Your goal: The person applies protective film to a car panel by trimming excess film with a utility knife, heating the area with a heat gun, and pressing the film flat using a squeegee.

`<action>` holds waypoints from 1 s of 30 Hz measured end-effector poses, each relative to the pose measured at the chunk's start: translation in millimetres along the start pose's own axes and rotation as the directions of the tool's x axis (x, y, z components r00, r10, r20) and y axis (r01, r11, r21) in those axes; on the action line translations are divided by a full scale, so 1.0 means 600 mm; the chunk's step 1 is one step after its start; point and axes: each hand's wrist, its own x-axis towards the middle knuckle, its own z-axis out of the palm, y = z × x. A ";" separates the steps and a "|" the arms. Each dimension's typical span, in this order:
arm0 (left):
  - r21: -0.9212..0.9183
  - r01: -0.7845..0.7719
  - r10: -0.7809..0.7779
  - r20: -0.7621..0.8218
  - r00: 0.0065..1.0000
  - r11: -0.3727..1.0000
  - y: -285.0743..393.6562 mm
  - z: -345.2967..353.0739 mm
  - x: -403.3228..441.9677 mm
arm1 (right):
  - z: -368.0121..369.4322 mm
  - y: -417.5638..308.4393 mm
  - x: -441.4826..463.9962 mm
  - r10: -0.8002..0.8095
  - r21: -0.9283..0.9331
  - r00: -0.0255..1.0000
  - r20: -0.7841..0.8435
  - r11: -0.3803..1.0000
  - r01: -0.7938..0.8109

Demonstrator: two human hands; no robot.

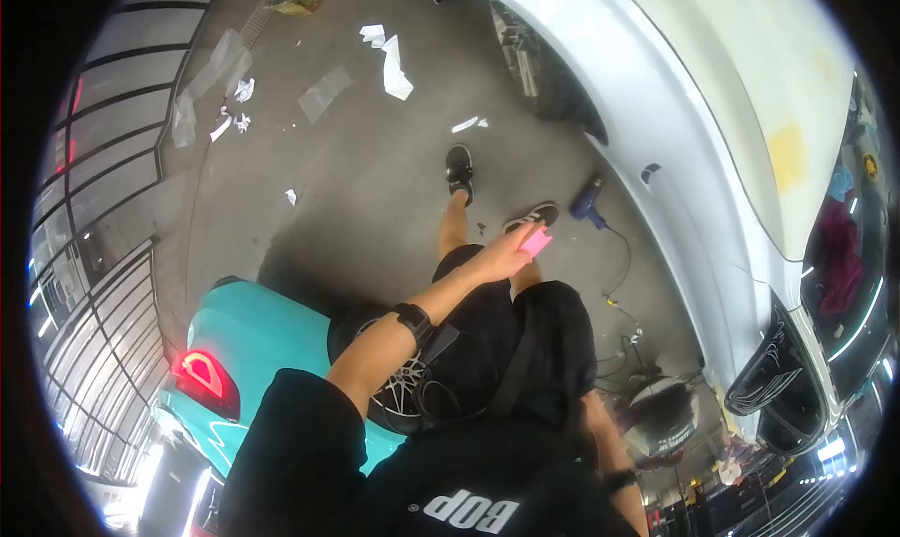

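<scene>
My left hand is closed around a small flat pink squeegee, held out in front of my legs. A dark watch sits on that wrist. My right hand is low beside my right thigh, close to the black shorts. Its fingers are hidden or too unclear to make out, and a dark band circles that wrist. To the right stands a pale car body with a curved wheel arch. A blue heat gun lies on the floor beyond my feet, with its cord trailing.
A turquoise car with a lit red tail light is close on my left. Torn white paper and clear film scraps litter the grey floor. Shelving-like black bars line the left. A dark side mirror sticks out at right.
</scene>
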 end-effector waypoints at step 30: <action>-0.648 0.241 -0.395 -0.100 0.913 0.722 -0.071 -0.212 -0.057 | 0.205 -0.269 0.019 0.011 -0.663 0.999 -0.051 0.748 -0.042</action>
